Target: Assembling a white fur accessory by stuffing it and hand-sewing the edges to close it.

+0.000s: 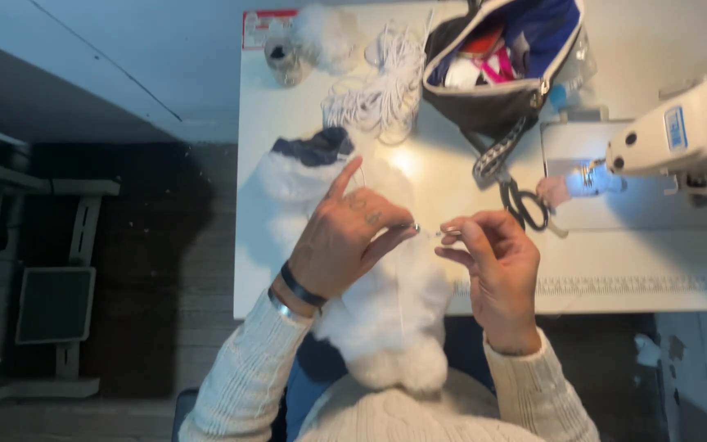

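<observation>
Fingertips (403, 232) of left hand (345, 245) pinched, probably on needle | right hand (497, 262) pinching thread (443, 233) | hold steady above white fur (386, 311).

Left hand (345, 245) pinched, index finger raised; right hand (497, 262) pinched opposite, fingertips nearly meeting.

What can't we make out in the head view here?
- Needle and thread between left hand and right hand: too small and blurred to tell apart.
- White fluffy fabric: its middle is hidden by the left hand, its shape unclear.
- Open pouch: top cut off by the frame edge, contents jumbled.
- Sewing machine: cut off at the right edge, needle area washed out by its lamp.
- Scissors: blades hidden under the pouch strap.
</observation>
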